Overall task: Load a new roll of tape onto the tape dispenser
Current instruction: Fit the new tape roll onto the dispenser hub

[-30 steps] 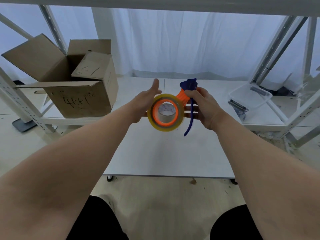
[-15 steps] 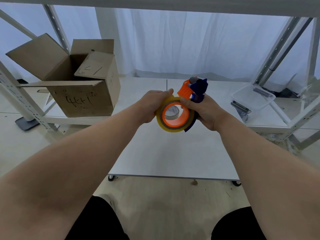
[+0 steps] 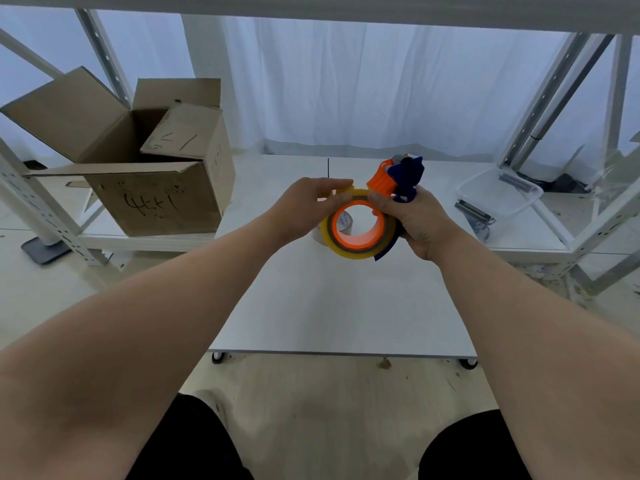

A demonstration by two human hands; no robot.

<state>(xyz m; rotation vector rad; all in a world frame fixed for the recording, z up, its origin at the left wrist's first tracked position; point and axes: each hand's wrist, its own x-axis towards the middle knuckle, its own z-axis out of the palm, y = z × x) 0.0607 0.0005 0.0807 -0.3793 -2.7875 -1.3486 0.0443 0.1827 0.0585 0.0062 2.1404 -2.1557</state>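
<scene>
Two hands meet in the air above the white counter, both busy with one assembly. The right hand is clenched around the dispenser, whose orange and dark blue head stands up above the knuckles, with a dark blue curved edge showing below the palm. The tape, a yellowish translucent roll, sits around the dispenser's orange hub, which shows as a bright ring just inside the roll. The left hand grips the roll's upper left rim, fingers curled over the top edge and touching it. Roll and dispenser are held off the counter, roughly over its far middle. Through the hub's opening and just beside the roll's left edge, part of another pale roll is visible behind; whether it rests on the counter cannot be told for sure. To the left, an open cardboard box with handwriting on its front sits on a low white shelf of a metal rack. To the right, a clear plastic tub rests on another low shelf, with a dark metal item just beside its near corner. White curtains hang behind everything.
</scene>
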